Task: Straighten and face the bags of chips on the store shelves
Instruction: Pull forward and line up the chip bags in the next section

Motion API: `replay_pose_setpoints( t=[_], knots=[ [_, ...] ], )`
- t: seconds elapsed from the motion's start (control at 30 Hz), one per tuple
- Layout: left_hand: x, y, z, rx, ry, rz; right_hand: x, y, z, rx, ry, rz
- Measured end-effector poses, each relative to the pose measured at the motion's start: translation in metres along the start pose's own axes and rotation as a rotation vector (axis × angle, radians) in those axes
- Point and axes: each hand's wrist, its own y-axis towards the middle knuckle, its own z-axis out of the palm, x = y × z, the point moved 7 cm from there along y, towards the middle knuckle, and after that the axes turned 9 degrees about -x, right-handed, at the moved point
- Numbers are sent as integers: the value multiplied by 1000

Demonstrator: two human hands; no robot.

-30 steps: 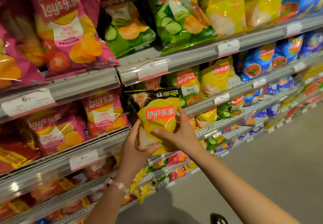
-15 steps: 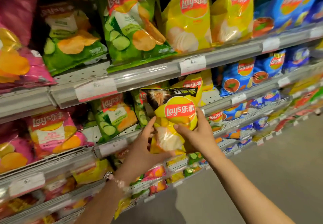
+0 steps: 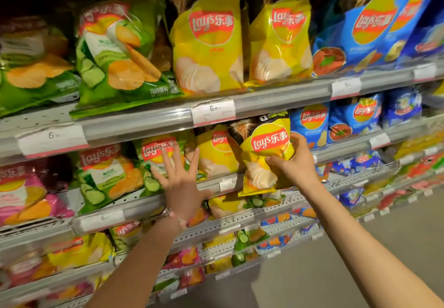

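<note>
My right hand (image 3: pixel 296 161) grips a small yellow chip bag (image 3: pixel 266 154) by its right edge and holds it upright in front of the second shelf (image 3: pixel 216 184). Another yellow bag (image 3: pixel 217 154) stands just left of it on that shelf. My left hand (image 3: pixel 180 183) is spread open, fingers straight, over a green cucumber-flavour bag (image 3: pixel 153 154) at the shelf's front. The held bag's lower end hangs past the shelf rail.
The upper shelf (image 3: pixel 276 96) carries large green bags (image 3: pixel 120 50), yellow bags (image 3: pixel 206 43) and blue bags (image 3: pixel 367 31). Small blue bags (image 3: pixel 312 122) stand right of the held bag. Lower shelves hold mixed small bags. Grey aisle floor (image 3: pixel 336 259) lies at the right.
My left hand let go of the yellow bag and moved left to the green bag, fingers spread. The right hand carried the yellow bag rightward along the second shelf. The view shifted right.
</note>
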Motion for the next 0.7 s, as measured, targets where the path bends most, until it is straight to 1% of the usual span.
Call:
replay_pose_setpoints(
  t=[0.13, 0.2, 0.27, 0.37, 0.43, 0.6, 0.7],
  knots=[
    [3, 7, 14, -91, 211, -60, -6, 25, -11, -77, 61, -10],
    [4, 8, 15, -139, 283, -51, -10, 33, -12, -104, 72, -10],
    [6, 8, 18, -151, 327, -34, -14, 40, -11, -110, 83, -10],
    [7, 10, 23, -138, 387, -37, -16, 56, 2, -65, 77, -55],
    [7, 11, 24, -147, 408, -45, -17, 66, 12, -31, 22, -107],
    [4, 13, 23, -195, 479, -43, -25, 75, 30, 50, -63, -125],
    [1, 14, 19, -227, 516, -43, -30, 78, 36, 91, -47, -143]
  ],
)
